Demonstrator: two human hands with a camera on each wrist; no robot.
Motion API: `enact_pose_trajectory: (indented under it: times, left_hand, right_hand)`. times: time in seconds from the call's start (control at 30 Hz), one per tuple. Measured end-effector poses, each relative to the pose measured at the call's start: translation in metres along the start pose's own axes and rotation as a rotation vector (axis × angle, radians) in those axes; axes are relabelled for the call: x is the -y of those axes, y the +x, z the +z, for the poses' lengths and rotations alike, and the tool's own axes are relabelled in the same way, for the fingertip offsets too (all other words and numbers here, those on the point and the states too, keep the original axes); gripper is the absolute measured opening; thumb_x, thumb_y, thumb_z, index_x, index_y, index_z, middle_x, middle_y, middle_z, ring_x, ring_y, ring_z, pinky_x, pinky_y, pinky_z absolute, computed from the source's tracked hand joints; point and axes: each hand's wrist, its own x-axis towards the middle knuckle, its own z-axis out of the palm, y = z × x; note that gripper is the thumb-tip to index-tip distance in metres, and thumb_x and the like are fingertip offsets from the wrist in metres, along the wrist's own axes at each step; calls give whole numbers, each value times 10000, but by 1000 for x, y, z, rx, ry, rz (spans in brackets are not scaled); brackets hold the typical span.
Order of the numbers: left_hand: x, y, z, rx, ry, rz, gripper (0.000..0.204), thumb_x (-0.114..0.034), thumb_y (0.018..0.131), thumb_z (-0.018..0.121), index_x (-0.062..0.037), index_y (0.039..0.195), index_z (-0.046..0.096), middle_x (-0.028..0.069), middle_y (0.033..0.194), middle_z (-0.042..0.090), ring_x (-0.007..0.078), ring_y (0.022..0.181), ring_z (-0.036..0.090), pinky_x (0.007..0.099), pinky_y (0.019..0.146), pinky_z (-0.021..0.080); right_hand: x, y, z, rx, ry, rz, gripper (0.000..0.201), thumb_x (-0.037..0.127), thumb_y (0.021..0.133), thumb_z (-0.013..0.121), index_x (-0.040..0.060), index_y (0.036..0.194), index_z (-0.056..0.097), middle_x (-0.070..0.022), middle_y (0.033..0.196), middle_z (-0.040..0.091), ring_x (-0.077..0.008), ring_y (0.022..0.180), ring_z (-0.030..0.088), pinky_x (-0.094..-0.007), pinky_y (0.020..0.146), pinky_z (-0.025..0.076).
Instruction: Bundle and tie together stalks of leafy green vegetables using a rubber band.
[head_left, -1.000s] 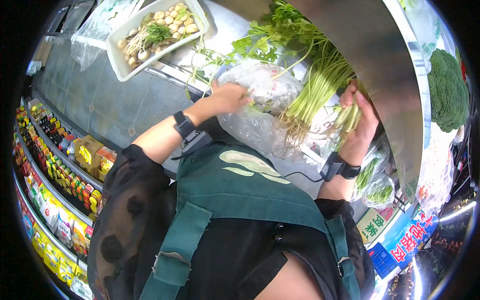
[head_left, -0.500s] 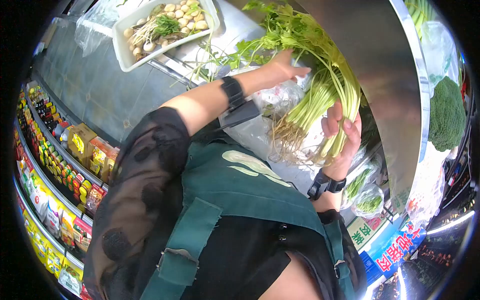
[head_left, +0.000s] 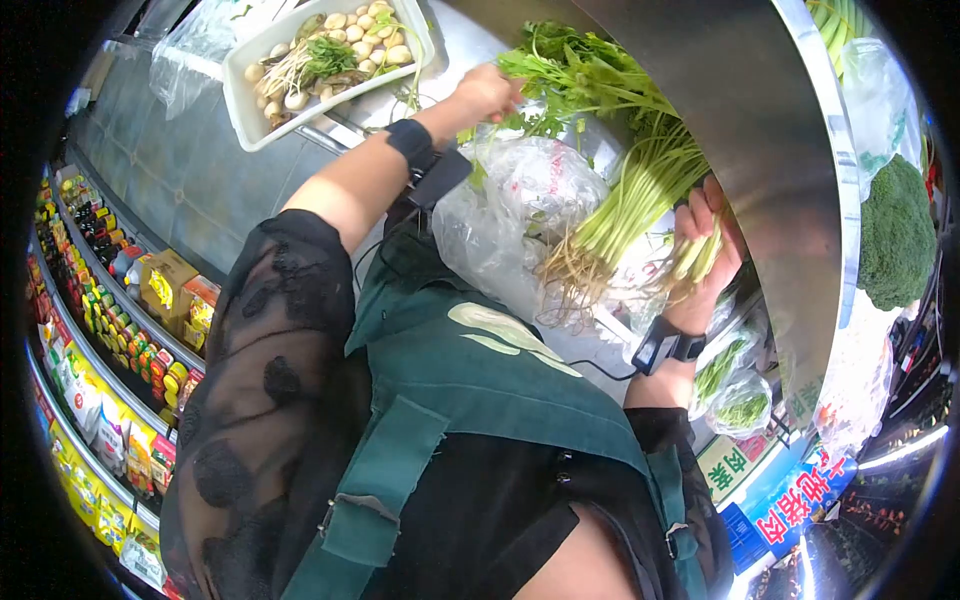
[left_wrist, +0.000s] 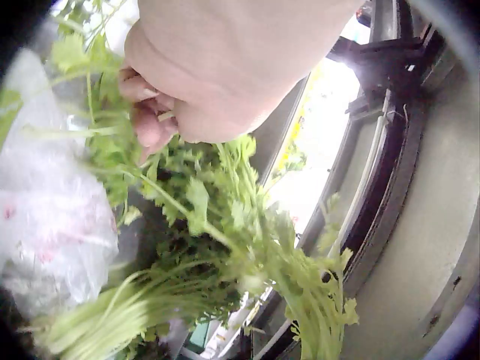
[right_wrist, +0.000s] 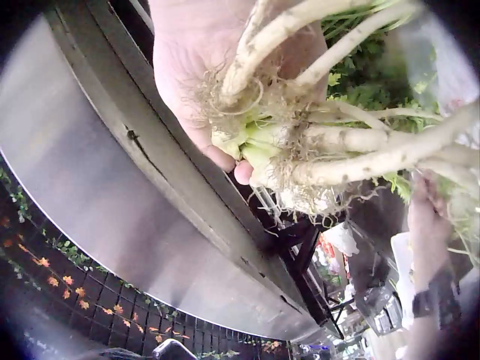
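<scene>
My right hand (head_left: 708, 262) has its fingers (right_wrist: 225, 157) curled round the root end of a small bunch of stalks (right_wrist: 330, 142); the pale stems and hairy roots sit in the palm, so that hand is clamped on them. My left hand (head_left: 487, 92) is up at the far end, its fingers (left_wrist: 150, 124) bent into the leafy tops of the big bunch of greens (head_left: 630, 170), pinching a few thin stems as far as I can tell from the left wrist view.

The big bunch lies with its long axis running from the leaves under my left hand down to its roots (head_left: 572, 275), which end just beside my right hand. So the left hand is at the leaf end and the right hand is the nearer one to the root end.

Under and beside the greens there is a crumpled clear plastic bag (head_left: 515, 205) on the steel worktop (head_left: 470, 45). Farther out sits a white tray (head_left: 245, 125) of small pale vegetables, and off to the right a head of broccoli (head_left: 893, 235) past the curved metal panel (head_left: 760, 120).
</scene>
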Motion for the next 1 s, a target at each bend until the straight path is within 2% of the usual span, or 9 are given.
enact_pose_trajectory:
  times: [0.07,0.1,0.2,0.5,0.67,0.73,0.77,0.87,1.0]
  left_hand:
    - [10,4,-26,-39,-42,2,351,-280,968,462,12,991,655,107,698,651,97,399,426,258,390,358]
    - [13,6,-33,-76,-85,6,368,-288,977,442,14,995,652,108,684,649,92,385,408,259,379,345]
    - [17,9,-40,-121,-96,164,409,-302,993,405,32,994,641,96,669,647,82,388,401,249,378,327]
    - [8,-6,-29,-66,-713,-174,308,-216,1015,354,32,1047,534,83,798,626,60,455,364,207,407,344]
    - [6,-26,0,-50,-325,-21,548,-294,872,632,111,1163,405,321,1061,552,293,686,661,318,555,528]
    - [7,-45,21,-567,510,650,514,-245,830,656,153,1077,444,373,1154,456,372,812,653,437,756,546]
    - [-2,-52,23,-400,583,497,558,-288,821,662,88,1185,468,277,1290,371,366,1078,561,425,903,493]
    - [-10,-43,39,-13,948,589,527,-363,845,621,-90,1276,488,136,1368,400,358,1243,421,424,1002,403]
    - [7,-9,40,49,1178,886,561,-396,842,625,-245,1358,464,26,1481,297,328,1407,158,541,1092,262]
  right_hand:
    - [-1,12,13,-282,7,-34,372,257,883,579,15,1154,500,-147,1114,537,-215,837,540,-240,662,419]
    - [-7,17,31,-285,63,-159,255,131,865,526,-32,1053,466,-93,892,482,-139,666,395,-244,566,350]
    - [-1,28,40,-208,0,-162,294,165,867,536,-23,1083,467,-106,926,497,-155,697,423,-246,575,361]
    - [12,42,23,-222,-165,-232,409,266,875,565,3,1174,470,-144,1028,540,-202,788,508,-255,602,394]
    - [5,37,4,-363,-367,-333,461,311,878,578,15,1215,471,-160,1073,559,-224,829,545,-258,615,408]
    - [-11,22,24,52,-467,3,393,106,827,598,-37,1168,463,-105,886,480,-150,694,437,-253,570,364]
    - [-15,21,25,50,-468,3,393,106,827,598,-37,1168,463,-105,886,480,-150,694,437,-253,570,364]
    - [-24,20,31,2,-360,47,398,59,824,585,-40,1185,451,-109,915,464,-149,693,433,-254,572,366]
    - [-26,52,29,118,-348,19,371,148,844,609,-17,1152,485,-118,930,499,-161,713,457,-268,569,382]
